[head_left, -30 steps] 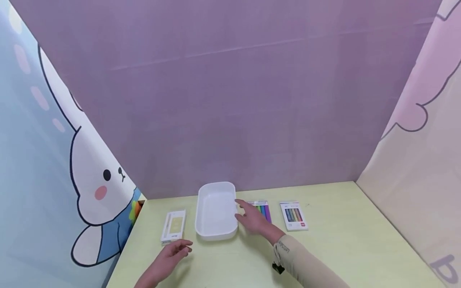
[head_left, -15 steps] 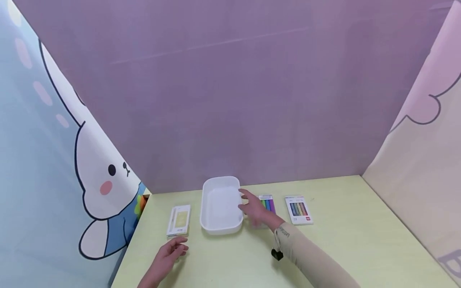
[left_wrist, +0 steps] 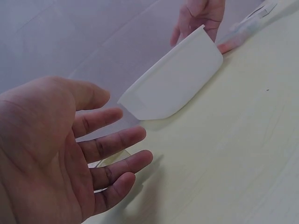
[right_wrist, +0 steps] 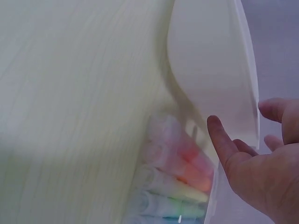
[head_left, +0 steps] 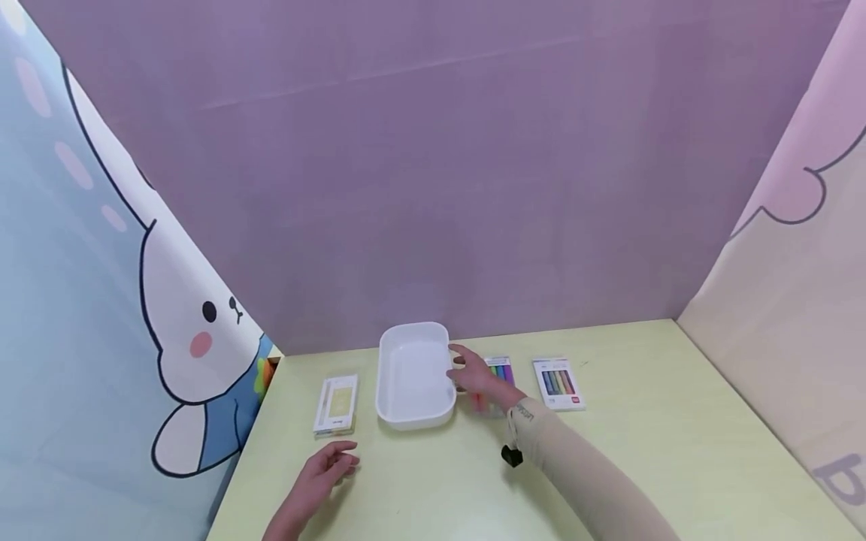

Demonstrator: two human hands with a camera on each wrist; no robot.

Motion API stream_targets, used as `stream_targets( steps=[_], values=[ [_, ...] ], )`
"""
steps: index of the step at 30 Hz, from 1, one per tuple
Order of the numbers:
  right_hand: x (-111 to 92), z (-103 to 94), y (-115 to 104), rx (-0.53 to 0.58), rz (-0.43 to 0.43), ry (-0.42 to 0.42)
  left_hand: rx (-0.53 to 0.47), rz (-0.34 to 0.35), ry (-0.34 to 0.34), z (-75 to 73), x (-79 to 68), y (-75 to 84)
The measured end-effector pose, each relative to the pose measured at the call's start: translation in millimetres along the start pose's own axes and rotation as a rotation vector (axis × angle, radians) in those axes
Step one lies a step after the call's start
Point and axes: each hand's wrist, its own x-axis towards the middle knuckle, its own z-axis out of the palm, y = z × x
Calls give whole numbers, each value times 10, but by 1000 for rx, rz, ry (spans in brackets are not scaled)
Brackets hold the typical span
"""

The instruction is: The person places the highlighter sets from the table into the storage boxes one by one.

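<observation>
A white plastic tray point(head_left: 414, 376) sits at the back of the table. At its right rim is my right hand point(head_left: 471, 372), thumb and fingers spread apart; in the right wrist view the fingertips point(right_wrist: 214, 122) lie close to the tray's outer wall, and I cannot tell whether they touch. Partly behind that hand lies a clear pack of coloured pens point(head_left: 501, 370). My left hand point(head_left: 325, 469) hovers palm inward over the table with fingers loosely bent and nothing in it, just in front of a flat white and yellow box point(head_left: 336, 406).
On the right lies a white box of coloured sticks point(head_left: 558, 384). A purple backdrop point(head_left: 433, 188) rises behind the pale yellow table point(head_left: 643, 421). Printed cloth panels flank it, one with a rabbit point(head_left: 192, 330). A small black object point(head_left: 512, 455) hangs at the right wrist.
My right hand has shifted slightly farther back along the tray's right rim. The left hand has drawn a little away from the white and yellow box. The tray stays where it was.
</observation>
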Motion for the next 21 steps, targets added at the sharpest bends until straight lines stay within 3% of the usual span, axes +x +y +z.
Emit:
stream_targets(
  steps=[4,10,14,21],
  values=[
    [31,57,31,44,4,20,-4,28,-6,-32,3,-5],
    [105,168,19,93,0,-53,28,33,45,-109,-6,0],
    [80,138,36,104,25,-18,9,36,10,-39,33,-11],
    [-3,55,84,30,33,4,-24,30,22,163,51,-38]
  ],
)
